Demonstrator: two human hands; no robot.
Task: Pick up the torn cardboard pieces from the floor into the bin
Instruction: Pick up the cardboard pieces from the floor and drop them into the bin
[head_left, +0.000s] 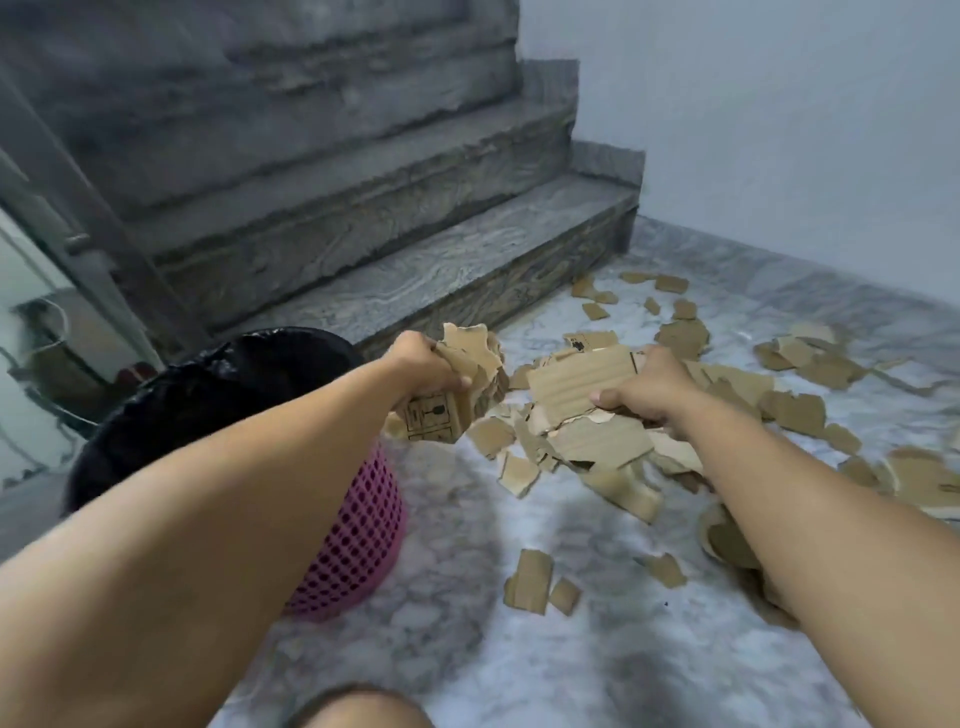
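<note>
Fingers of L hand (423, 364) clamp a wad of torn pieces (467, 371) beside the bin (358, 525), ready to drop; R hand (649, 389) grips a big cardboard sheet (576, 384) to gather more.

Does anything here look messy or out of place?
Yes. Torn cardboard pieces lie scattered across the marble floor by the stairs. The left hand and right hand each grip a bunch beside the pink bin.
</note>
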